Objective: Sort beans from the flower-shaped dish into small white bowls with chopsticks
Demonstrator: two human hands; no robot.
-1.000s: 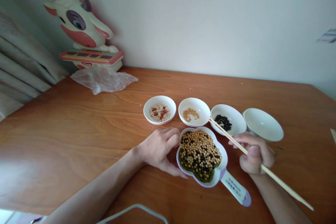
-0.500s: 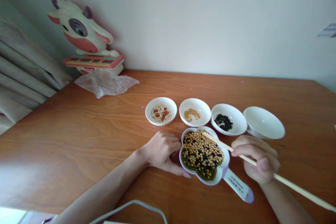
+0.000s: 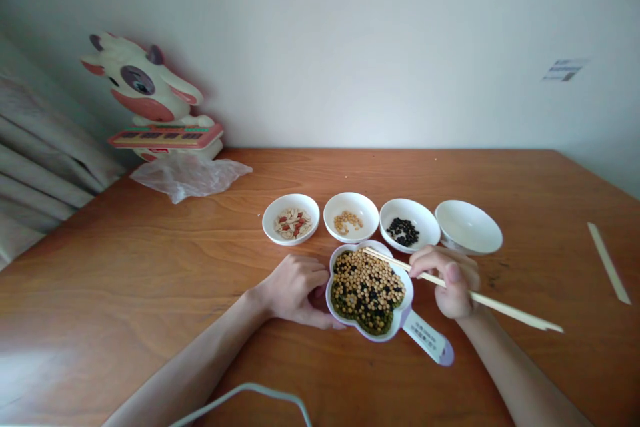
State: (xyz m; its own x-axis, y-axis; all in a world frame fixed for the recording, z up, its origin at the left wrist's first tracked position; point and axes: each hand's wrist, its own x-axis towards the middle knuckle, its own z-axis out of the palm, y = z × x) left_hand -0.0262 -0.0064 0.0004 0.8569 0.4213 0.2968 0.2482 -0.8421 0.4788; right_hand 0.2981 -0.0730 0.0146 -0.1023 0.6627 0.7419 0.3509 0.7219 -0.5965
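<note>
A flower-shaped white dish (image 3: 338,310) heaped with mixed yellow, green and black beans sits on the wooden table (image 3: 150,260). My left hand (image 3: 295,288) rests against the dish's left rim, fingers curled. A pair of wooden chopsticks (image 3: 480,297) is gripped in my right hand (image 3: 447,279), just right of the dish. Their tips reach over the far part of the beans. Behind the dish stand a bowl of seeds and red bits (image 3: 291,219), a bowl of yellow beans (image 3: 351,216), a bowl of black beans (image 3: 409,225) and an empty bowl (image 3: 469,227).
A cow-shaped toy with a small keyboard (image 3: 150,103) stands at the back left over a crumpled clear plastic bag (image 3: 187,175). A paper chopstick sleeve (image 3: 609,271) lies at the right. A labelled tag (image 3: 429,341) pokes out beside the dish. Curtains (image 3: 35,173) hang at the left.
My right hand swung the chopstick tips from over the black-bean bowl down to the mixed beans. The view tilted up and shifted, and the left hand stayed at the dish.
</note>
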